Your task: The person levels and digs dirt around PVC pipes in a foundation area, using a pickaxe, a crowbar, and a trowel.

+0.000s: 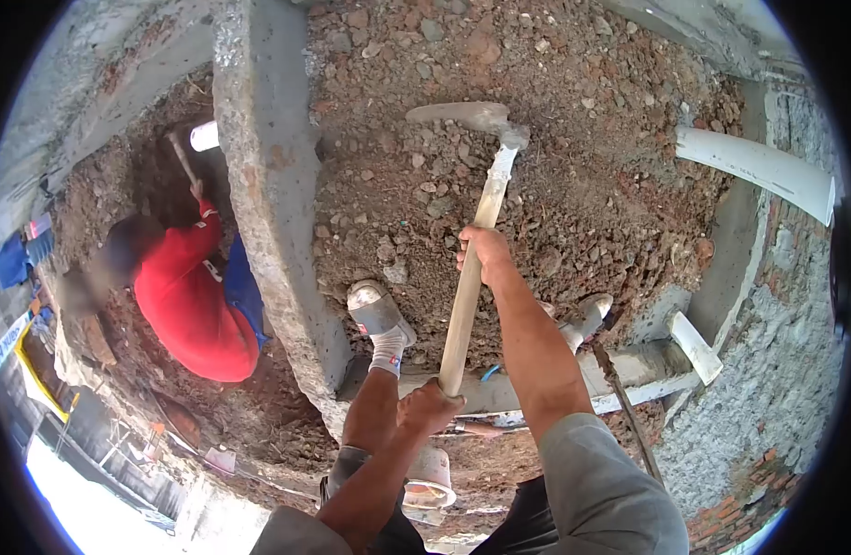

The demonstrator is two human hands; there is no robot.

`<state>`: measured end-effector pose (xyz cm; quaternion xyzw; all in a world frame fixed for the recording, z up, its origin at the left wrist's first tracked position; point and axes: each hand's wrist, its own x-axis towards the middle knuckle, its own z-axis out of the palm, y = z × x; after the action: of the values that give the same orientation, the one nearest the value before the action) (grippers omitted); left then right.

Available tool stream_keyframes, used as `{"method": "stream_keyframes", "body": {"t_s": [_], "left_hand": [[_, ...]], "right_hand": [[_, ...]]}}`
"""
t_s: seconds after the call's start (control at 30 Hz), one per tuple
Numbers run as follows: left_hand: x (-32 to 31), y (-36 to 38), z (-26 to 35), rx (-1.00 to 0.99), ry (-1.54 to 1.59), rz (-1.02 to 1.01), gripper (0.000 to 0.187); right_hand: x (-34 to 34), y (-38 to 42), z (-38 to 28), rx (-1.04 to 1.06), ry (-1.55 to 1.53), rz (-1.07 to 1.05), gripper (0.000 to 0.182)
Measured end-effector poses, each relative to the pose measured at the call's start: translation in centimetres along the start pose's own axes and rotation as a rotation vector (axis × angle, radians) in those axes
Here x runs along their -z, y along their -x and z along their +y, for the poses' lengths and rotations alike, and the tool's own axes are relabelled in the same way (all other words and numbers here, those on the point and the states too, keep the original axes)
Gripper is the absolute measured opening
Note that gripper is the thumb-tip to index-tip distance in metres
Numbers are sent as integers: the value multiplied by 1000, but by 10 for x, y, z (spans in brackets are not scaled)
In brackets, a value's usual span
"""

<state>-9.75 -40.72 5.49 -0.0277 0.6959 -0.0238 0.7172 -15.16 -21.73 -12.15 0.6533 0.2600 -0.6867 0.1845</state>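
Note:
My left hand [430, 407] is wrapped round the lower end of a long wooden handle [464, 314]. Further up the same handle, my right hand [485, 252] is closed round the wood. At the handle's far end, the metal hoe head [467, 116] lies over the loose, stony soil [573, 185], its long blade pointing left. Whether the blade touches the soil I cannot tell. My feet, in socks and slippers [377, 313], stand on either side of the handle.
A concrete beam [259, 176] separates me from a co-worker in red [189, 296], who holds a tool low in a trench. White pipes [754, 166] stick out at the right. Behind my feet are a concrete ledge [499, 393], a bucket [430, 476] and a thin rod [629, 407].

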Motion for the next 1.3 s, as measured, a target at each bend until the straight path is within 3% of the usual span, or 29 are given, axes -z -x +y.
{"method": "stream_keyframes", "body": {"t_s": [0.17, 0.3, 0.37, 0.43, 0.47, 0.5, 0.53, 0.6, 0.7, 0.77, 0.87, 0.93, 1.0, 1.13, 1.2, 1.3], "left_hand": [[-20, 9, 14, 26, -40, 29, 60], [-121, 31, -31, 2, 66, 89, 50], [-175, 68, -65, 121, 49, -70, 62], [-230, 94, -107, 236, -95, -461, 86], [-274, 110, -138, 115, -101, -431, 89], [-304, 114, -159, 157, -101, -578, 83], [-275, 126, -126, 168, -133, -611, 80], [-245, 109, -93, -85, -233, -377, 79], [-168, 52, -19, -267, -62, -178, 66], [-120, 4, 20, -449, -110, -17, 58], [-29, -44, 81, -347, -282, 13, 55], [-3, -69, 75, -307, -298, 20, 52], [2, -82, 65, -267, -322, 34, 50], [-22, -43, 43, -97, -218, 3, 51], [-48, -14, 42, -47, -106, -31, 51], [-80, 16, 38, -24, 1, -81, 56]], "right_hand": [[22, 7, 8, 5, -30, -34, 13], [69, 55, 83, -66, -180, -82, 13], [95, 110, 148, -46, -98, 0, 12], [115, 182, 199, -68, -148, 25, 17], [121, 211, 217, -58, -104, 65, 19], [124, 223, 204, -54, -103, 71, 19], [129, 233, 191, -8, -113, 104, 19], [146, 229, 166, 63, -131, 153, 18], [161, 176, 72, 286, -213, 190, 16], [164, 147, 3, 304, -228, 283, 12], [151, 86, -58, 405, -315, 411, 18], [130, 22, -61, 269, -310, 446, 16], [95, -26, -42, 40, -201, 300, 15], [87, -10, -14, 10, -229, 261, 14], [85, 10, -7, -19, -11, 167, 13], [93, 36, 6, -41, -19, 97, 12]]}}
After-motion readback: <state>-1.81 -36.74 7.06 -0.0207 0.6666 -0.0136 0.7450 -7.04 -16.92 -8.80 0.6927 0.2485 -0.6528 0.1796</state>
